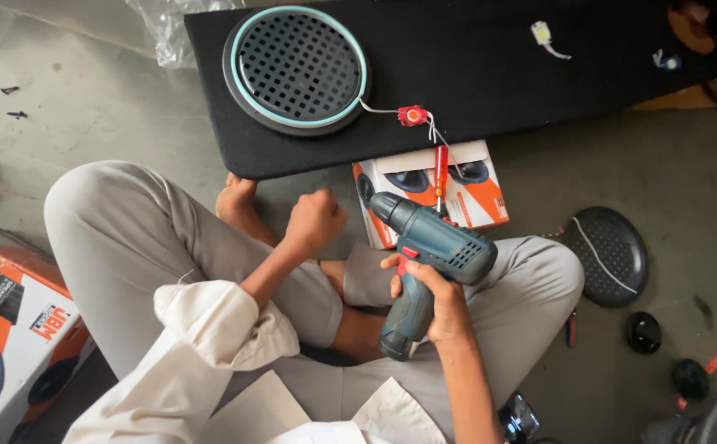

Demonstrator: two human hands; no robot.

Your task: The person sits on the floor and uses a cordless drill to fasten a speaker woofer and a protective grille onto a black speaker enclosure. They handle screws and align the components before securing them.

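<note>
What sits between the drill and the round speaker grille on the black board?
In the head view, a red screwdriver on a speaker box lies between drill and grille.

Grey concrete floor (87,107), evenly lit, scattered with small debris.

We see a teal-and-black cordless drill (430,263) held upright by its handle above the lap, chuck angled up and left toward the black carpeted speaker board (490,66), which lies flat on the floor with a round, teal-ringed speaker grille (297,67) mounted at its left end.
</note>
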